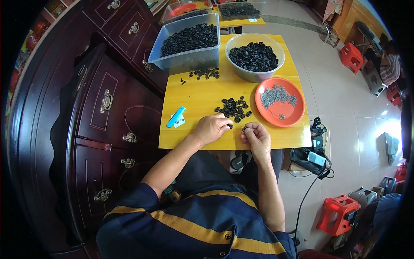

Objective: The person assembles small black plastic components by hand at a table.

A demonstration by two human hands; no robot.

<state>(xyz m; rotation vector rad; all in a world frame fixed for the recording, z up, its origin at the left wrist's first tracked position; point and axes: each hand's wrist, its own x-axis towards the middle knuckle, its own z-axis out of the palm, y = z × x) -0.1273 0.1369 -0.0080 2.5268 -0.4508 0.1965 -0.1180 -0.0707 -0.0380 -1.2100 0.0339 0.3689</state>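
Observation:
Near the front edge of the yellow table, my left hand [211, 128] is closed, with a small black oval plastic piece [230, 126] at its fingertips. To its right, my right hand [258, 139] is pinched around something small and dark that I cannot make out. Just beyond both hands lies a loose pile of black oval pieces [233, 108], some with holes through them. An orange-red plate [284, 119] of small grey metal-looking parts [278, 96] sits to the right of the pile.
A clear bin [185, 61] and a round tub [255, 77], both full of black pieces, stand at the back. More pieces [207, 73] are scattered before the bin. A blue-handled tool [176, 116] lies left. Dark wooden drawers [110, 93] border the left side.

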